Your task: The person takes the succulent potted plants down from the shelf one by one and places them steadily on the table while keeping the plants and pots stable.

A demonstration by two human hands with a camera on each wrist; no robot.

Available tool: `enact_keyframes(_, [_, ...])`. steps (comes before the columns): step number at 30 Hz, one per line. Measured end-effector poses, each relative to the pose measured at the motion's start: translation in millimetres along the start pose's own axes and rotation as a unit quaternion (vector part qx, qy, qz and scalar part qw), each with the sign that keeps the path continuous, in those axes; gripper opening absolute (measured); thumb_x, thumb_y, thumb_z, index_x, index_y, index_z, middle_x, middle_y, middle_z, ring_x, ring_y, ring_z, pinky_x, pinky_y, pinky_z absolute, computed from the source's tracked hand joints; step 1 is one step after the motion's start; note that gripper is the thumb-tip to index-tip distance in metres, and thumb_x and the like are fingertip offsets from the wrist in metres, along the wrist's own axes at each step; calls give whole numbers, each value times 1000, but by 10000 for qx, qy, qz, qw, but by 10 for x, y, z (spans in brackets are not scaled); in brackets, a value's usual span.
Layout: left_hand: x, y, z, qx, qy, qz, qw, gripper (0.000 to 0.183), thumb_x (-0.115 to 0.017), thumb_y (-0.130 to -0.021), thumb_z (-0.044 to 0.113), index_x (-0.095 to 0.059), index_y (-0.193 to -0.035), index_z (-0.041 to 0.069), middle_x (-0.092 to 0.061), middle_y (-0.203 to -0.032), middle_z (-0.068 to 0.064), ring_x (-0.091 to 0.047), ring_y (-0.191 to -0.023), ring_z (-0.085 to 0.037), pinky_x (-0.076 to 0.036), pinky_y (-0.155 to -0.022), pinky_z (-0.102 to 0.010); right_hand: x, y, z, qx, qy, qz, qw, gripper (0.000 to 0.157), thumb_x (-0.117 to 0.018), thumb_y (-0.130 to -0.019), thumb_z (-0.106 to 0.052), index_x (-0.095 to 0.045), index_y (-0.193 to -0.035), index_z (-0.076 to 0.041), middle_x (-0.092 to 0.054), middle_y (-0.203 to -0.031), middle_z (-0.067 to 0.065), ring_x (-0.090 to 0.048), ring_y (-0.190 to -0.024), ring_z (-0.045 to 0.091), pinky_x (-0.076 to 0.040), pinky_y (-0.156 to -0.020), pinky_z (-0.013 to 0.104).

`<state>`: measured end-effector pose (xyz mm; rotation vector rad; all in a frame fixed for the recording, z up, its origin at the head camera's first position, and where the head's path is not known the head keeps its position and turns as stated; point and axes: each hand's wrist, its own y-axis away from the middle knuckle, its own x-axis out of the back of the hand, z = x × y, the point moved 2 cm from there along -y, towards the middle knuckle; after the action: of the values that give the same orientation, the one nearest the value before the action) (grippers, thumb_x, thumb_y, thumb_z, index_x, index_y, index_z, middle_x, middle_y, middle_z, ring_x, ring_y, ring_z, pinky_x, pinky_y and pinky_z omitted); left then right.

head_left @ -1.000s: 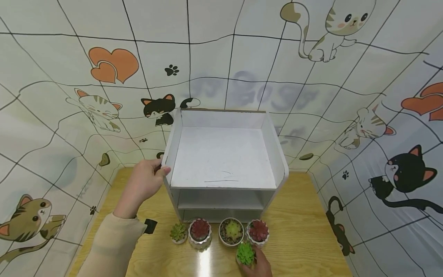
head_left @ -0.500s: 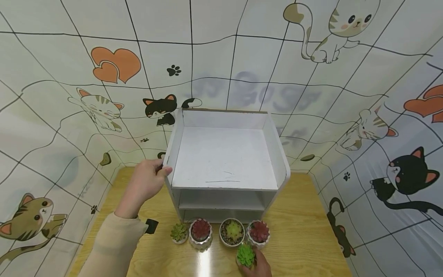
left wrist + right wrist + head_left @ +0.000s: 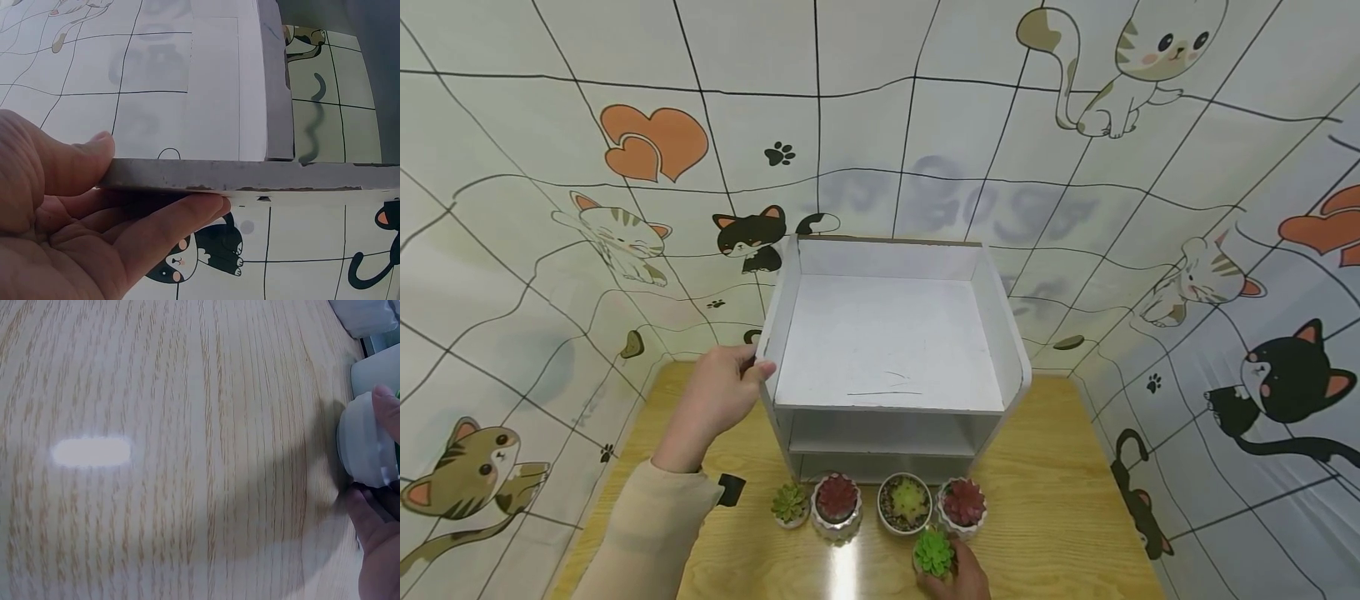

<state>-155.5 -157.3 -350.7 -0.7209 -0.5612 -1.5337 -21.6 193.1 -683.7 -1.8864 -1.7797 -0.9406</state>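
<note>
A white shelf unit (image 3: 887,342) stands on the wooden table, its top tray facing up. My left hand (image 3: 721,392) pinches the edge of its left side panel (image 3: 206,175), thumb on one face and fingers on the other. In front of the shelf, my right hand (image 3: 961,575) holds a small bright green succulent (image 3: 933,552); its white pot (image 3: 364,442) sits between thumb and fingers in the right wrist view. Just behind it are a dark red succulent (image 3: 963,503) in a white pot and a yellow-green one (image 3: 906,502). Part of the right hand lies outside the right wrist view.
Another red succulent (image 3: 837,497) and a small green one (image 3: 790,503) stand left along the shelf's front. Wall sheets with printed cats (image 3: 1296,371) enclose the wooden table (image 3: 1052,467) at the back and both sides. A dark square (image 3: 731,490) shows by the left sleeve.
The head view shifts very slightly. Both hands keep their places on the shelf panel and the green succulent.
</note>
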Motion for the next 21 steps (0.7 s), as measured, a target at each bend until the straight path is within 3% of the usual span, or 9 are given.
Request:
enact_keyframes(6, [0,4,10,43,50,15,10000,38,-58,-105,13,-62,-135,-10,-60,-73,-9,-36,-53,-16,-35,-52,-32,19,-25,-8,-196,-59,-100,9997,71,-92,-76,-28,-57,-124,10,-66,-118,26,-65,-109,41,-54,-93,55])
enact_keyframes(11, [1,12,26,43,68,27,10000,36,-57,-105,13,-64,-133,-10,-50,-65,-5,-35,-52,-15,-34,-50,-31,26,-46,-13,-394,-57,-154,9991,73,-93,-75,-31,-57,-124,10,-66,-116,23,-65,-108,39,-54,-93,54])
enact_keyframes(21, [0,26,24,-42,95,58,9999,33,-57,-105,11,-66,-128,-11,-44,-61,-2,-34,-51,-14,-33,-49,-29,2,-41,-15,-270,177,-3,9995,73,-93,-74,-31,-58,-123,10,-66,-109,18,-66,-101,32,-55,-87,48])
